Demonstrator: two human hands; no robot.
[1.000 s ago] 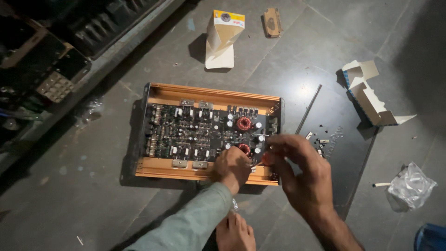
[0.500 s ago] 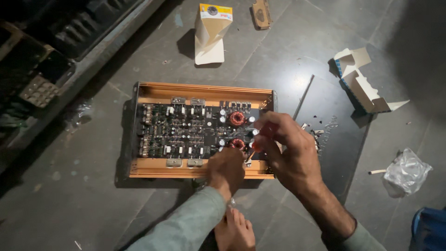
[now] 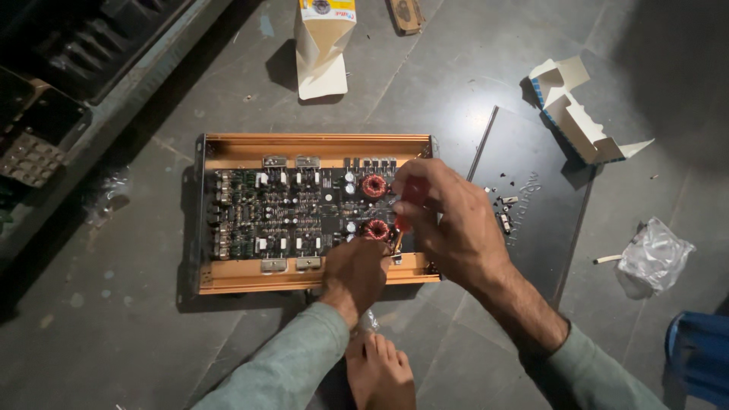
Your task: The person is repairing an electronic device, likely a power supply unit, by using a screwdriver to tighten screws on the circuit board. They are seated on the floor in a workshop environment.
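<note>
my right hand (image 3: 448, 228) is curled shut round a red-handled screwdriver (image 3: 408, 203), same as before, over the right end of the amplifier board (image 3: 296, 212) lying on the floor. left hand (image 3: 355, 269) has slid onto the board's near edge, fingers bent, can't tell if it's gripping anything.
</note>
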